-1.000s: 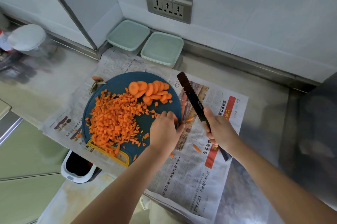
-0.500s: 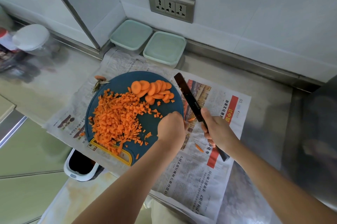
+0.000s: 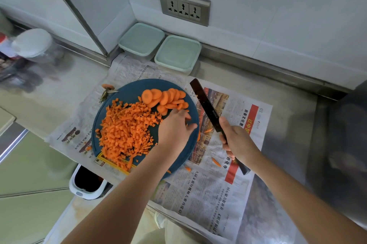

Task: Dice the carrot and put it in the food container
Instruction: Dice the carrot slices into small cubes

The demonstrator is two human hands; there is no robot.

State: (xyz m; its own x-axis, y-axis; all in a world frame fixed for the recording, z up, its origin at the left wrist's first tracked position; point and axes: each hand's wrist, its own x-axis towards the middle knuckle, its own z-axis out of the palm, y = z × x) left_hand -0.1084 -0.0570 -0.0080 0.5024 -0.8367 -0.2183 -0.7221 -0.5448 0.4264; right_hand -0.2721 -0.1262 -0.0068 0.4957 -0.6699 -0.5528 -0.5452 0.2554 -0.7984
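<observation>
- L hand [image 3: 175,129]: over the near-right part of the cutting board [image 3: 130,90], palm down. Fingers are fairly straight and loosely spread, thumb out to the right. The tips reach the near edge of the carrot slices [image 3: 164,97]. The tips are blurred, so whether they touch a slice or pinch one can't be told.
- R hand [image 3: 237,141]: fingers wrapped round the handle of the knife [image 3: 206,104]. The blade is held off the board's right edge, above the newspaper [image 3: 208,194], tip pointing away from the person.
- Carrot, pt 1: diced carrot [image 3: 127,130] lies in a big heap on the left and centre of the board.
- Carrot, pt 2: the uncut slices overlap in a fan at the far-right of the board. A few stray bits [image 3: 216,161] lie on the paper.
- Food containers [image 3: 177,52]: two at the wall, beyond the board, both w/ lids on. No carrot is in them.
- Step in hand (judged): dicing, approx. two-thirds done. The L hand looks to be drawing the next slices into cutting position.
- Next move calls for: stacking a few slices flat in the bare patch, curling the L fingertips back, bringing the blade over the board and cutting strips, then crosswise. The transfer needs a lid off first.
</observation>
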